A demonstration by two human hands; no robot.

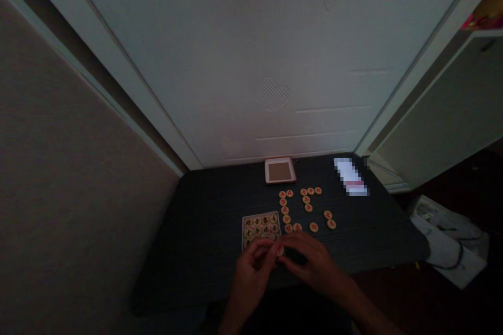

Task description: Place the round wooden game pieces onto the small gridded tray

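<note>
My left hand (251, 269) and my right hand (312, 259) meet at the table's near side, fingers closed on a round xiangqi piece (280, 251) with a red character. Just beyond my left fingers lies a square tray (242, 233) filled with rows of black-lettered xiangqi pieces (257, 221); my hands cover its near right corner. To the right, several red-lettered pieces (285, 210) form a bracket-like line on the tabletop. More red pieces (306, 200) make a second angled line, while a single piece (313, 227) and a pair (329, 220) lie apart.
The dark table (196, 209) stands against a pale panel (236, 63) with heart patterns. A shallow pink-rimmed box (280, 170) sits at its back edge. A bright, pixelated flat object (351, 177) lies at the back right. A white box (451, 241) stands beyond the right edge.
</note>
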